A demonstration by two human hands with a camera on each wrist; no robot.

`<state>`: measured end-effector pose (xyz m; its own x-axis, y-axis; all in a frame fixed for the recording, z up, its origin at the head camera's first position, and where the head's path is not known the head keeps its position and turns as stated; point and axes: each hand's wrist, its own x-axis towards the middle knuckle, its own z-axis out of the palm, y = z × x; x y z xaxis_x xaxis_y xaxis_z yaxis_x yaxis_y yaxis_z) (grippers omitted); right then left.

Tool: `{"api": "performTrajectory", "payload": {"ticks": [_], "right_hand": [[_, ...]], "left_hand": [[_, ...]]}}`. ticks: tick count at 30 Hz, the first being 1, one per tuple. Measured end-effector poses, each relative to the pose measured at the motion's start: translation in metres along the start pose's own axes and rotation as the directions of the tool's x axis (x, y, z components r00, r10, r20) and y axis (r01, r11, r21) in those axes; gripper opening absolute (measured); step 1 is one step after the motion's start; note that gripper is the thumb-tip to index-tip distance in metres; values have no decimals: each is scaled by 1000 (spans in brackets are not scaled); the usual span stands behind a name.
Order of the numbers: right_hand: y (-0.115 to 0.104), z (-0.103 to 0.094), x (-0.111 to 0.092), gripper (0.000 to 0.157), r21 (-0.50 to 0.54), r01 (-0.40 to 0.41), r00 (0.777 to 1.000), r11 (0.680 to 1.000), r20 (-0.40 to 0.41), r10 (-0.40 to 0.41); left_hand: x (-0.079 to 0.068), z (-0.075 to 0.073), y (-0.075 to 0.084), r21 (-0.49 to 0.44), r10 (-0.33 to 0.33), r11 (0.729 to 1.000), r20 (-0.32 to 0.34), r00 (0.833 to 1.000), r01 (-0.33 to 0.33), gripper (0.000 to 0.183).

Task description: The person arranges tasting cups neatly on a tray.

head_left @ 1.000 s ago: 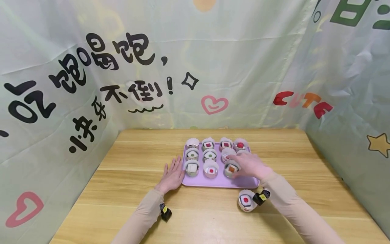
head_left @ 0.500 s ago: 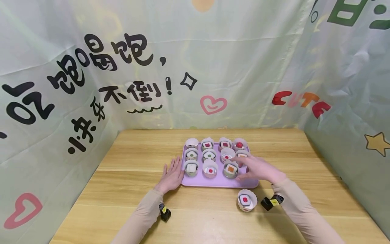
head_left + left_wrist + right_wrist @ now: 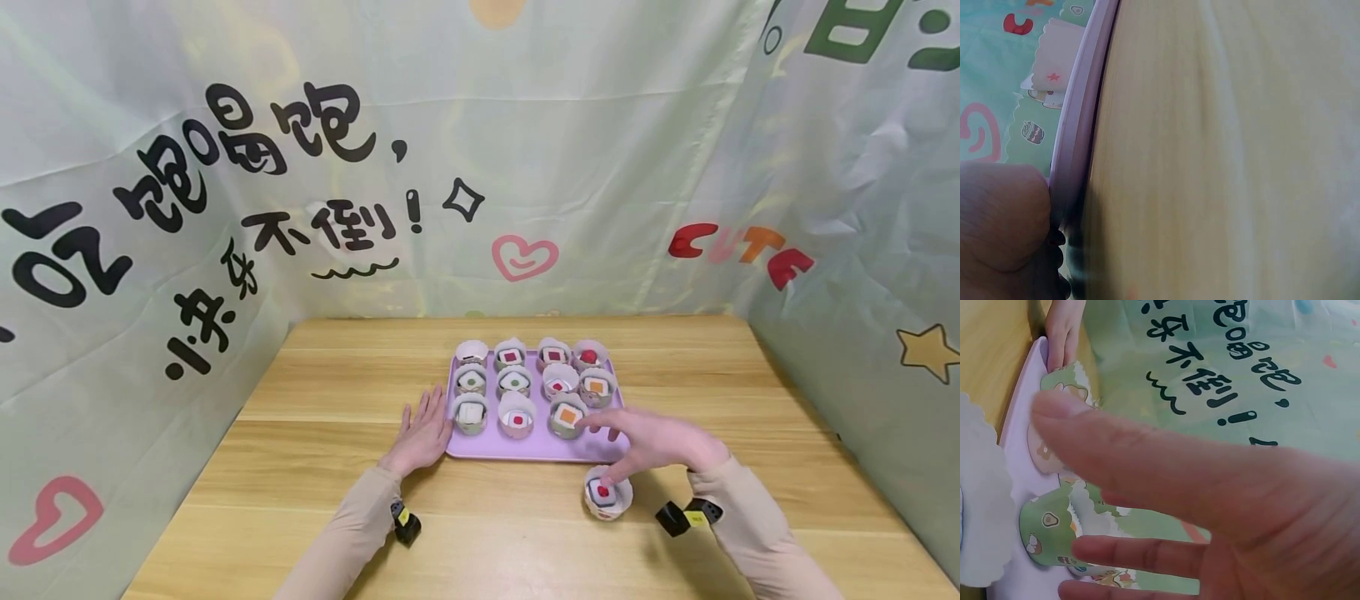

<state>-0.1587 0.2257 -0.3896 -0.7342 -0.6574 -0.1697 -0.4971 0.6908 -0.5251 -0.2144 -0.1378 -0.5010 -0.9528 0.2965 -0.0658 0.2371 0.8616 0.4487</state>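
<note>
My left hand (image 3: 418,435) lies flat on the table, touching the left edge of the lilac tray (image 3: 517,451). Paper cupcake cups stand on that tray in rows, each with a small sushi-like piece inside. My right hand (image 3: 663,440) hovers over the tray's front right corner, thumb and fingers spread, holding nothing. Below its thumb, on the table in front of the tray, stands a lone paper cup (image 3: 612,509) with a white, dark-edged, red-centred piece (image 3: 602,493). Its fingertips overlap the front-row cup (image 3: 564,427) with the orange-centred piece. The right wrist view shows a green cup (image 3: 1047,534) beyond the fingers.
A wooden table (image 3: 337,375) carries everything. Printed cloth (image 3: 615,167) hangs behind it and on both sides. A black camera is strapped to each wrist. At the tray's front right, a strip of lilac surface shows beside the last cup.
My right hand has drawn back from the right-hand cups toward the lone cup in front, uncovering an orange-centred piece in the middle row. My left hand has stayed in place.
</note>
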Motion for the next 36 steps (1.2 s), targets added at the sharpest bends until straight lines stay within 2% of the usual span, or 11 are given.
{"api": "performTrajectory", "payload": {"ticks": [9, 15, 20, 36], "right_hand": [[-6, 15, -10, 83, 139, -78, 994, 987, 89, 66], [-10, 24, -12, 84, 54, -79, 995, 995, 58, 76], [-10, 30, -12, 77, -21, -73, 996, 997, 40, 74], [-11, 43, -10, 68, -15, -65, 998, 998, 18, 65]], "left_hand": [[0, 1, -1, -5, -9, 1000, 9, 1000, 9, 60], [0, 1, -2, -11, -4, 1000, 10, 1000, 4, 59], [0, 2, -2, -10, -6, 1000, 12, 1000, 6, 59], [0, 1, -2, 6, -10, 1000, 18, 1000, 10, 59]]}}
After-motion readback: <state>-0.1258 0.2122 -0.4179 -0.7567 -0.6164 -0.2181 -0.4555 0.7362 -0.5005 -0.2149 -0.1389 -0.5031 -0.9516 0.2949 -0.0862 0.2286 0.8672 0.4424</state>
